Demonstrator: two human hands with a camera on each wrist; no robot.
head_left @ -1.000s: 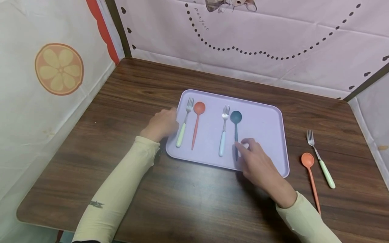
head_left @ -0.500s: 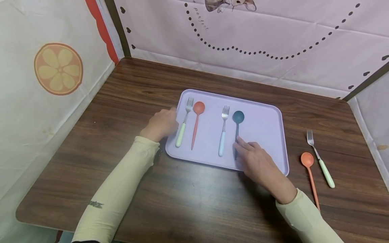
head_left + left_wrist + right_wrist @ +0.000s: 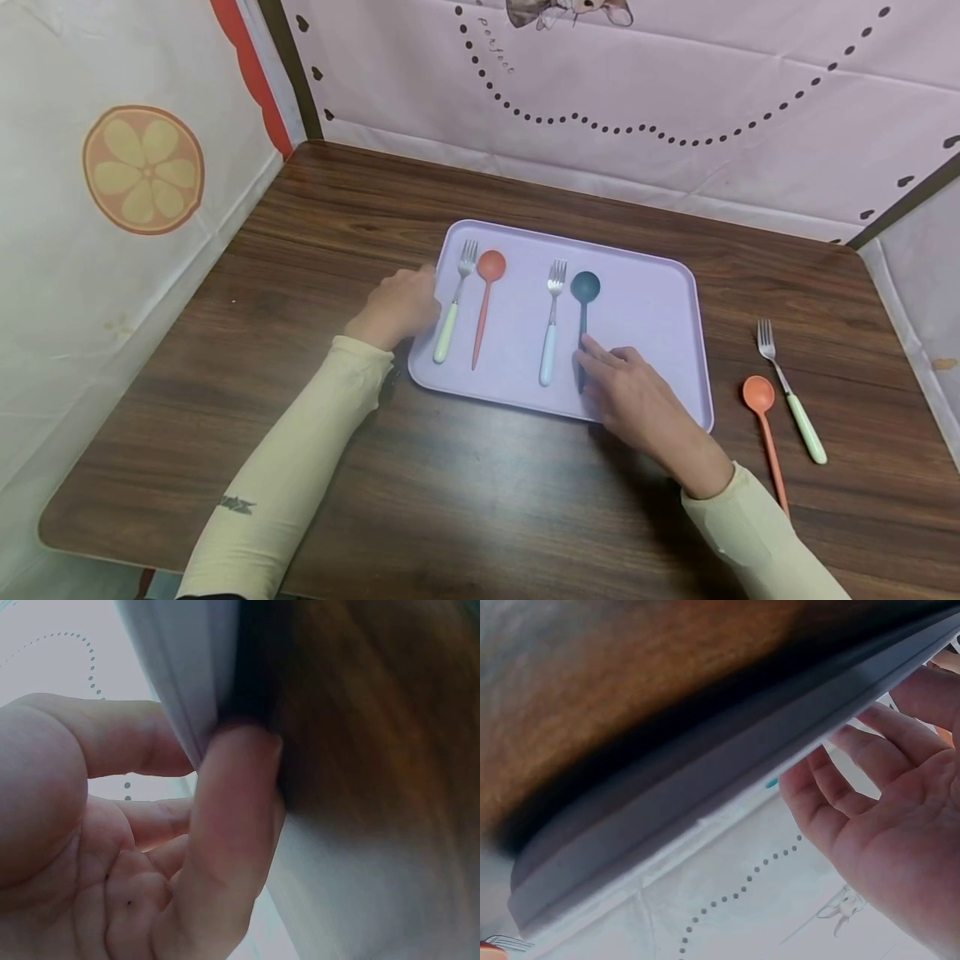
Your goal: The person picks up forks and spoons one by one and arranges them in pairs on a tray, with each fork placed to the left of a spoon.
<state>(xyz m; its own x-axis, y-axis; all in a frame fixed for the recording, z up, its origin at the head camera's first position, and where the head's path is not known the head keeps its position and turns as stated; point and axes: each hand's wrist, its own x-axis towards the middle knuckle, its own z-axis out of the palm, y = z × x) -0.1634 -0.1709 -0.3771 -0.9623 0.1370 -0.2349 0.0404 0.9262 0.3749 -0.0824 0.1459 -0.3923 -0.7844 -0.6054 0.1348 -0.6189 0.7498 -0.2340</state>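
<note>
- My left hand [image 3: 397, 307] has thumb and finger pinching the left rim of the lilac tray [image 3: 648, 312], which lies on the brown table [image 3: 465, 500].
- My right hand [image 3: 633, 396] reaches over the tray's near edge, fingertips at the handle of the teal spoon [image 3: 586, 286] — whether they grasp it, I cannot tell.
- That spoon lies on the tray, just right of the blue-handled fork [image 3: 549, 354].
- Farther left on the tray: a red spoon [image 3: 491, 266] beside a green-handled fork [image 3: 446, 337].
- Right of the tray, on the table — an orange spoon [image 3: 759, 395] and a second green-handled fork [image 3: 807, 429].
</note>
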